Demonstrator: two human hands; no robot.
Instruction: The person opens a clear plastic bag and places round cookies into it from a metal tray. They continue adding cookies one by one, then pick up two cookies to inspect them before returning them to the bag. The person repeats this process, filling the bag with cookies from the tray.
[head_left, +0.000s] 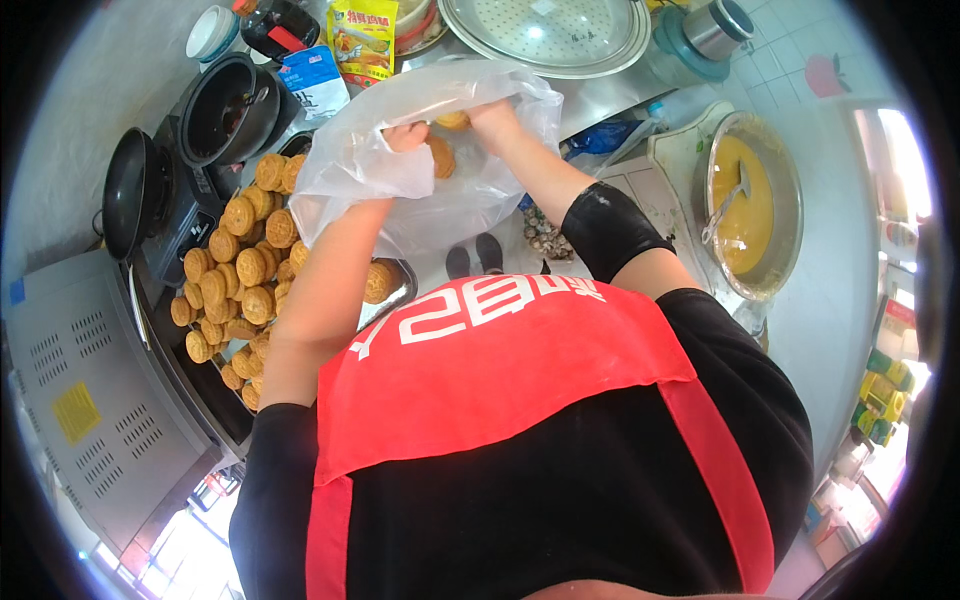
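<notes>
A large translucent plastic bag (465, 214) hangs with its mouth spread in front of me. My left hand (406, 138) is curled on the bag, and a fold of the plastic covers its wrist. Inside the mouth is my right hand (491, 124), its fingers partly hidden. One round golden pastry (453, 120) lies right at its fingertips; whether it is gripped is unclear. Another round pastry (441, 156) shows in the bag beside my left fingers. Left of my left forearm, many patterned pastries (257, 266) are heaped on a tray, partly covered by the arm and bag.
A steamer lid (544, 34) lies on the steel counter at the back. Left stand a black pot (229, 109), a wok (127, 195) and a grey vented appliance (97, 390). A metal basin (787, 217) of yellow mixture (739, 232) with a ladle (727, 202) is at right.
</notes>
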